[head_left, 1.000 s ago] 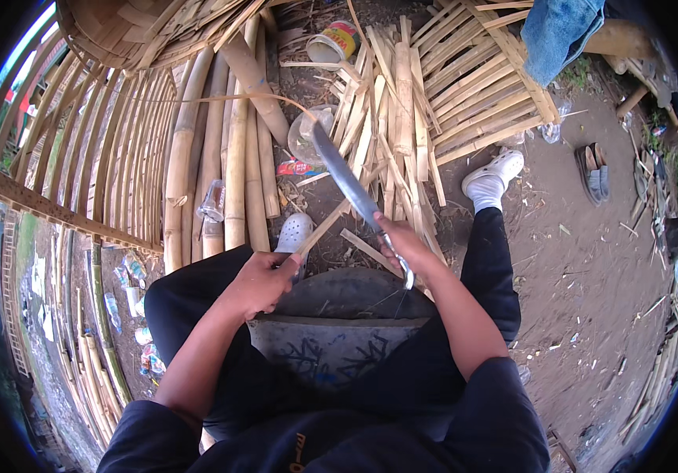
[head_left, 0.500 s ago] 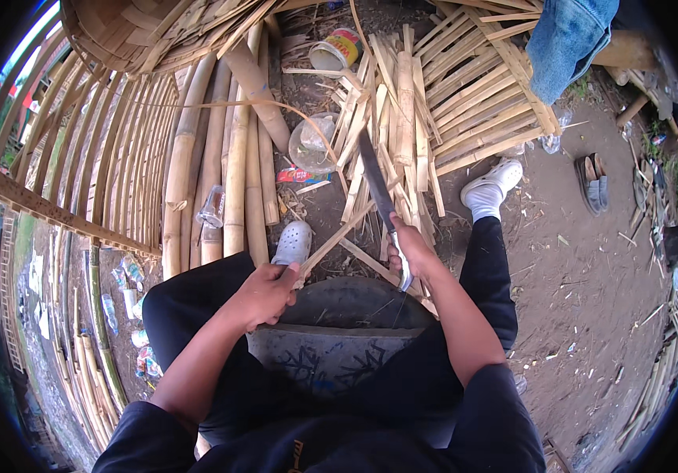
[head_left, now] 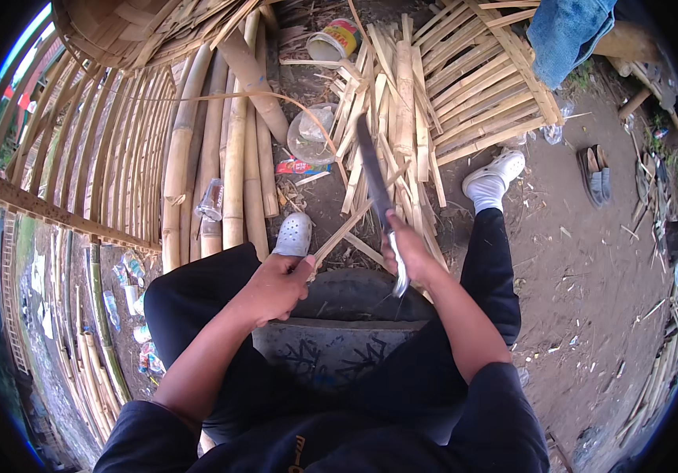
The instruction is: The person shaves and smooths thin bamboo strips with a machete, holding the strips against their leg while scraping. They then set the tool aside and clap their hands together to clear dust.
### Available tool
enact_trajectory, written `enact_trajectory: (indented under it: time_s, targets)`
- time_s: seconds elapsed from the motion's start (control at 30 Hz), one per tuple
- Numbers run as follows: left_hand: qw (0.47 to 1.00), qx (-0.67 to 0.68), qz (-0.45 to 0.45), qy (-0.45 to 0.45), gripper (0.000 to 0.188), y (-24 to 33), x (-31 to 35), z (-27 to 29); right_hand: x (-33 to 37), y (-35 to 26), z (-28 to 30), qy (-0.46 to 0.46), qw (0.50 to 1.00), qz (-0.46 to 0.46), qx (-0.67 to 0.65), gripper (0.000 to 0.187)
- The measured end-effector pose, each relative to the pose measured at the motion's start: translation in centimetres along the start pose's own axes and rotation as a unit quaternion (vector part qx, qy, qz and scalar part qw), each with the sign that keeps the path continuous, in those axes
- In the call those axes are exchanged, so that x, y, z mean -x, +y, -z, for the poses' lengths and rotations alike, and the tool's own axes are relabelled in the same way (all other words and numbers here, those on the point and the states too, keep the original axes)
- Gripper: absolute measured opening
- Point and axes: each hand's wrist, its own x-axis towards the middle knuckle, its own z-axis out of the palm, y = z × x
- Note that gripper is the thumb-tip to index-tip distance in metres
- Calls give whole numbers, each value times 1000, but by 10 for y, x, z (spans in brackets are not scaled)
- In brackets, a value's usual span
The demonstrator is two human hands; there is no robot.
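Note:
My right hand [head_left: 408,251] is wrapped round the pale handle of a machete [head_left: 374,169], its long dark blade pointing up and away over the pile of split bamboo. My left hand [head_left: 280,290] is closed, thumb on top, around the near end of a bamboo strip [head_left: 340,239]. From there the strip slants up to the right and meets the blade, which hides part of it; whether the two touch I cannot tell. Below both hands, between my knees, lies a dark, rounded block-like object [head_left: 355,301] with a marked grey face.
Split bamboo pieces [head_left: 406,102] lie ahead, beside a slatted bamboo panel [head_left: 481,87]. Thick bamboo poles [head_left: 234,173] lie to the left, near a slatted frame [head_left: 110,158]. A woven basket [head_left: 118,31], a tin [head_left: 331,41] and blue cloth [head_left: 568,39] are farther off. Shoes [head_left: 594,175] stand at right.
My left hand has shifted slightly right and up, the bamboo strip moving with it. The machete has moved slightly left, still in my right hand.

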Motion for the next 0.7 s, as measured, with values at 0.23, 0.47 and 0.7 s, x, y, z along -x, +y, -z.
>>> enact_trajectory:
  time_s: [0.23, 0.47, 0.7]
  targets:
    - [999, 26, 42, 3, 41, 8, -1, -5, 12, 0, 11, -5, 996, 26, 89, 54]
    - [1000, -5, 23, 0, 44, 13, -13, -19, 35, 7, -10, -50, 995, 20, 85, 54]
    - [1000, -5, 22, 0, 41, 15, -12, -19, 9, -6, 30, -3, 999, -34, 15, 57]
